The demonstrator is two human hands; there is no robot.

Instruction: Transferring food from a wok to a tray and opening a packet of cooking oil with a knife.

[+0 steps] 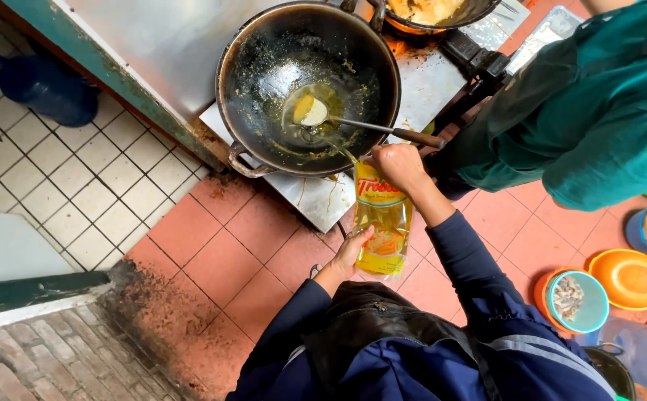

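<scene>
A yellow pouch of cooking oil (383, 226) is tipped toward a large black wok (264, 82), and a thin stream of oil runs from its top corner into the wok. My right hand (397, 165) grips the pouch's top end at the wok's near rim. My left hand (354, 251) supports the pouch's bottom from the side. A metal ladle (311, 111) rests in the pool of oil in the wok, its long handle (394, 132) pointing right past my right hand.
Another person in a teal top (598, 111) stands at the right by the stove. A second pan (431, 11) sits behind the wok. Bowls, orange (630, 278) and teal (576, 301), lie on the floor at right. A blue water jug (45, 89) lies at left.
</scene>
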